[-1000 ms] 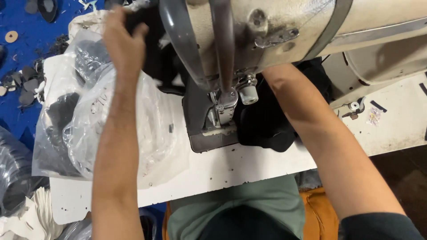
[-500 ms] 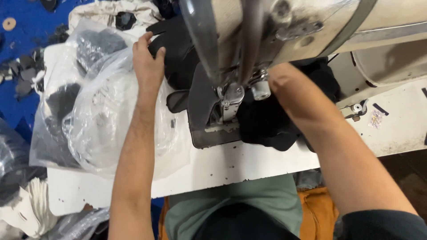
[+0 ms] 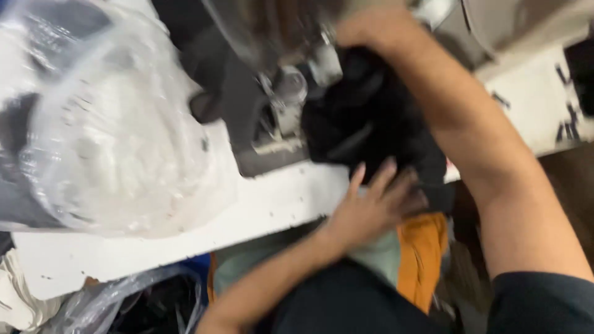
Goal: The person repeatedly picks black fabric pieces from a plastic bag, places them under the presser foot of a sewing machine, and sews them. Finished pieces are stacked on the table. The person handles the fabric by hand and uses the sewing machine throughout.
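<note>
The view is blurred by motion. My left hand (image 3: 374, 207) lies with fingers spread on the lower edge of a bundle of black fabric (image 3: 371, 127) at the front edge of the white sewing table (image 3: 185, 238). My right hand (image 3: 374, 31) reaches over the top of the same black fabric, next to the needle area of the sewing machine (image 3: 278, 105); its fingers are hidden behind the fabric and the machine, and its grip cannot be made out.
A clear plastic bag with white pieces (image 3: 105, 142) fills the left of the table. Another plastic bag (image 3: 130, 297) hangs below the table's front edge. Orange cloth (image 3: 424, 253) lies at my lap.
My left hand has left the bags at the back left and come down to the black fabric at the table's front edge. The camera has moved closer and tilted.
</note>
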